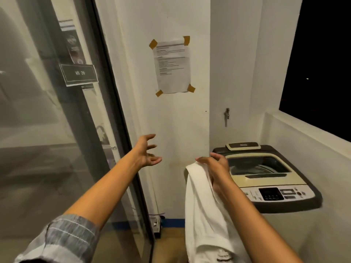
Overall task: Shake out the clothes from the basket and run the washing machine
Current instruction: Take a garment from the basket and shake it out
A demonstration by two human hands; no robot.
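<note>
The right hand (214, 166) pinches a white cloth (205, 211) hanging at 6 o'clock, just left of the washer (266, 177) at 4 o'clock, while the left hand (147, 151) hovers spread, holding nothing.

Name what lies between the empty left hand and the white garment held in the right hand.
Nothing: in the head view only bare wall shows between the left hand and the white garment.

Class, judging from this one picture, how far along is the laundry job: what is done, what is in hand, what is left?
Done: nothing shows for certain; the washing machine has its lid closed. In hand: the right hand grips a white garment hanging down, while the left hand is open and empty. Left: loading the garment and starting the machine at its control panel.
</note>
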